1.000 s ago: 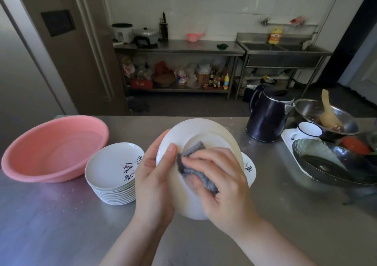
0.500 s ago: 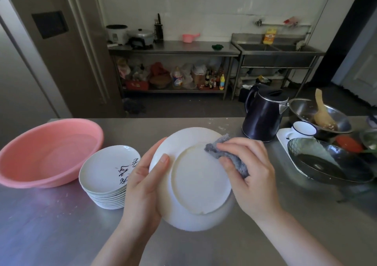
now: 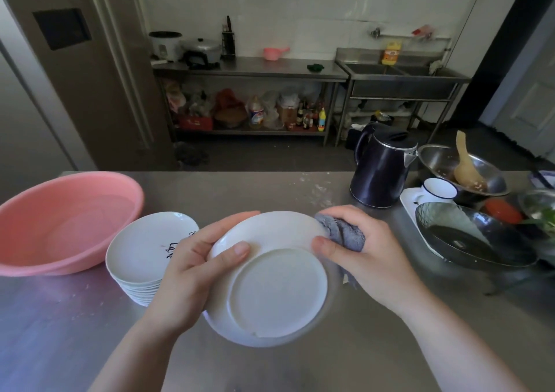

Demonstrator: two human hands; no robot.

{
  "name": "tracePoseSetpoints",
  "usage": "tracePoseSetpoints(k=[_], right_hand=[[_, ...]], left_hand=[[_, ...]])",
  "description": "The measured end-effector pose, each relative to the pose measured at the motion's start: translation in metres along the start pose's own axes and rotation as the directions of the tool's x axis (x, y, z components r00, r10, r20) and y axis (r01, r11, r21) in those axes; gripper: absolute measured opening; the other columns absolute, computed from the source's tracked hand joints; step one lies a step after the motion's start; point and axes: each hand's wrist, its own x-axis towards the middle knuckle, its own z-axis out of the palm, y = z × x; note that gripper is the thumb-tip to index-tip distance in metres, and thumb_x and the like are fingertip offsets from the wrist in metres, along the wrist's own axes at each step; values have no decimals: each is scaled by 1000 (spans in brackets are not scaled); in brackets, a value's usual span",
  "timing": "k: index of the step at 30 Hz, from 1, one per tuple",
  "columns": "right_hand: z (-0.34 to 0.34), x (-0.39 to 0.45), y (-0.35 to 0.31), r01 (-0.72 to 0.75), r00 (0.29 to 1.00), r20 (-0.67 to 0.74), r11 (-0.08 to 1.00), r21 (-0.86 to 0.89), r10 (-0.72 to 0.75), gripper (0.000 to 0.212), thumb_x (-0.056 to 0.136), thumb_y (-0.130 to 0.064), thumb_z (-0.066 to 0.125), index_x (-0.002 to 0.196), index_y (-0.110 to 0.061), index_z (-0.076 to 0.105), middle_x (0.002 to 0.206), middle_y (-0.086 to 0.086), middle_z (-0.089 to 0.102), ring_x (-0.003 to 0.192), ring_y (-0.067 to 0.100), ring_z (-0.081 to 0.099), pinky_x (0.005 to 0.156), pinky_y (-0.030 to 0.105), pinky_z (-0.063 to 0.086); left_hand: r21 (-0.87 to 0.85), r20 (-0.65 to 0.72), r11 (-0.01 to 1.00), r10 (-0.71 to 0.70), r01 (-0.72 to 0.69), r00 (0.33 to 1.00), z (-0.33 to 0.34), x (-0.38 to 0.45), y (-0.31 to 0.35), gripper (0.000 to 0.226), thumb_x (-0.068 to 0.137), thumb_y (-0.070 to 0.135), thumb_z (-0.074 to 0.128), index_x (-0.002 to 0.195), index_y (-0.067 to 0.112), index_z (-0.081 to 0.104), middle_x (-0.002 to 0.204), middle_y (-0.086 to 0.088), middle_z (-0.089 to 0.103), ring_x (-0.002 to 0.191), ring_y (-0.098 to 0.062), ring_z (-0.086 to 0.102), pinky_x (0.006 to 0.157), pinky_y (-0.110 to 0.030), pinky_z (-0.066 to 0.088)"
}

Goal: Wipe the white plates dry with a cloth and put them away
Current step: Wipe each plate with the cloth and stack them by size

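So the plate (image 3: 271, 283) is held up over the near middle of the counter (image 3: 375, 346), underside facing the camera, foot ring toward the near edge and the top rim tipped away toward the far edge. It's round, so no real long axis; tilted like this, it just looks wider left to right. The left hand (image 3: 192, 274) grips its left rim, thumb curled onto the back and fingers wrapped round the far side. What's changed: half a second ago the right hand (image 3: 360, 250) was rubbing the gray cloth (image 3: 345, 235) on the upper right of the back, and a second ago right in the middle. Now the cloth has slid off to the right rim, bunched in curled fingers, with the thumb pressing the plate edge. I'd guess the back is pretty much done and this one is about ready to put away. Just left of it sits the stack of plates (image 3: 144, 250), with the pink basin (image 3: 60, 220) beyond that at the left edge. Toward the far right edge are the black kettle (image 3: 381, 172) and some metal bowls (image 3: 468, 238).
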Motion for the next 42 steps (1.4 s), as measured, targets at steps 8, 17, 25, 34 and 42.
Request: tracePoseSetpoints(k=[8,17,25,34,42], right_hand=[[-8,-7,9,43,993,104,998,55,-48,11,74,-27,72,84,-32,68,89,-16,62,68,2,57,57,20,45],[-9,-9,11,392,907,-51,881,-264,-419,4,84,-35,64,88,-33,63,93,-25,58,91,12,53,80,17,38],[1,-12,22,470,856,-40,809,-353,-515,16,81,-25,67,76,-10,65,87,-17,56,88,15,51,77,26,41],[-6,-15,40,413,903,11,857,-307,-430,17,81,-38,71,89,-23,69,93,-18,57,93,13,54,81,24,43],[-29,-38,79,153,975,-118,953,-261,-189,20,73,-31,76,91,-25,71,97,-12,62,100,15,56,84,16,40]], left_hand=[[246,120,968,26,-55,992,-7,8,3,33,76,41,67,109,38,71,113,8,71,105,-10,66,82,-18,51],[253,-179,906,-302,340,936,10,4,-10,100,48,82,63,134,34,46,108,14,71,101,-2,67,89,-32,54],[-65,-157,940,-341,335,927,34,9,-6,76,62,61,73,116,9,58,99,-4,75,89,-25,74,72,-36,61],[-239,-128,929,-318,282,939,37,16,-28,57,67,18,68,122,6,60,102,-13,75,78,-22,72,71,-27,58],[-303,-201,907,-360,291,911,55,25,-97,64,64,11,69,127,14,57,106,-9,74,99,-26,71,80,-32,59]])
